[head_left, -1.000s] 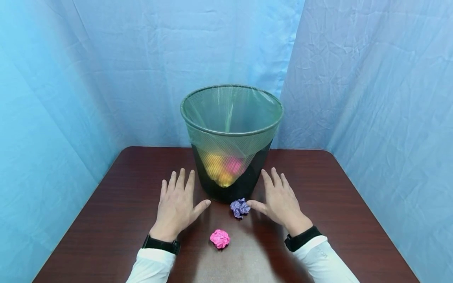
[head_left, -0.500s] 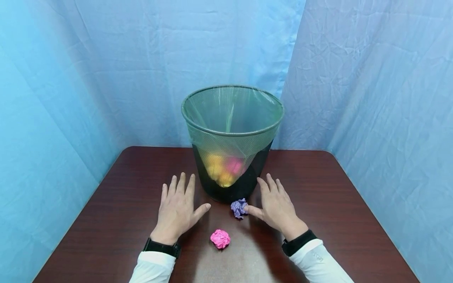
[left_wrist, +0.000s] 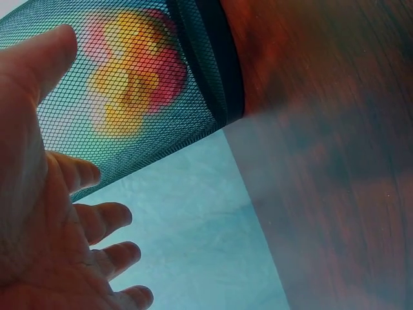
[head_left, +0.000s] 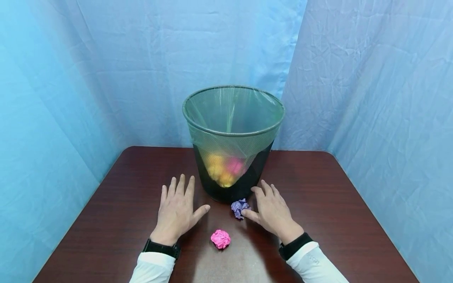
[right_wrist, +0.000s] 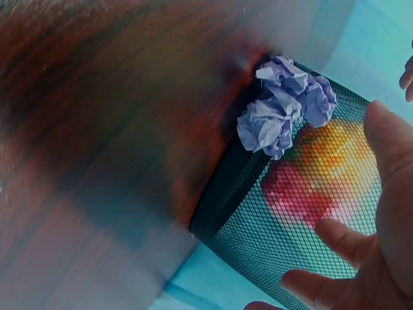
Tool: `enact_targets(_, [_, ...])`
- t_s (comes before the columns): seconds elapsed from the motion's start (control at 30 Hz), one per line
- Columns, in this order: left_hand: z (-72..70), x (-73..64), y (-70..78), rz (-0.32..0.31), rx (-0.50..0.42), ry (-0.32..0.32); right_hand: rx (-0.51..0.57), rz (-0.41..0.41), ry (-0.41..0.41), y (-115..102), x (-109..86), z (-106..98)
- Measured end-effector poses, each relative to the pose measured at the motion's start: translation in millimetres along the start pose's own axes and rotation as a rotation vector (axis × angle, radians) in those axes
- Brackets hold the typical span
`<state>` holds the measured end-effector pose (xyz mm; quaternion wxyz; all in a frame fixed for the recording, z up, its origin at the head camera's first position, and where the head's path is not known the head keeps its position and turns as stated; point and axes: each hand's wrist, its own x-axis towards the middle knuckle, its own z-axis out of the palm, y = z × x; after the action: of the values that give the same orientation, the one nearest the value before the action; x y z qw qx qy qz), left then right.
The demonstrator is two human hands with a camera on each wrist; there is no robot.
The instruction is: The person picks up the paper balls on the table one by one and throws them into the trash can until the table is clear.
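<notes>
A crumpled purple paper ball (head_left: 238, 207) lies at the foot of a dark mesh wastebasket (head_left: 256, 173). Over its right side, in the head view, reaches the thumb of my right hand (head_left: 275, 214), whose fingers spread loosely beside the basket. The right wrist view shows that hand (right_wrist: 387, 252) with a gap between thumb and fingers, and the purple ball (right_wrist: 268, 123) outside its grasp. Left of the basket, my left hand (head_left: 174, 216) is spread flat with straight fingers and holds nothing. Nearer the front, between both hands, sits a crumpled pink paper ball (head_left: 220, 239).
A clear liner (head_left: 230, 106) hangs inside the basket. Yellow and pink paper balls (head_left: 221, 173) show through its mesh near the bottom. The brown table (head_left: 336, 220) is bordered by light blue curtains (head_left: 141, 59) at the back and sides.
My right hand has drawn back and moved left, bringing its thumb over the purple paper ball and its fingers slightly closer in. My left hand has slid back slightly.
</notes>
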<state>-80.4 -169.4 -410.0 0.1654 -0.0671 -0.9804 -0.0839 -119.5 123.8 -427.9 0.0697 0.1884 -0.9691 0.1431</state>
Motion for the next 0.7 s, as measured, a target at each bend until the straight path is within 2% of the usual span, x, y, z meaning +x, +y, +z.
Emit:
enact_targets(0.33, [1.3, -1.2, 0.6, -0.005, -0.008, -0.008, -0.026, -0.045, -0.025, -7, -0.6, 9])
enact_targets(0.7, [1.4, -2.1, 1.2, -0.012, -0.007, -0.015, -0.053, -0.092, -0.088, -14, 0.0, 15])
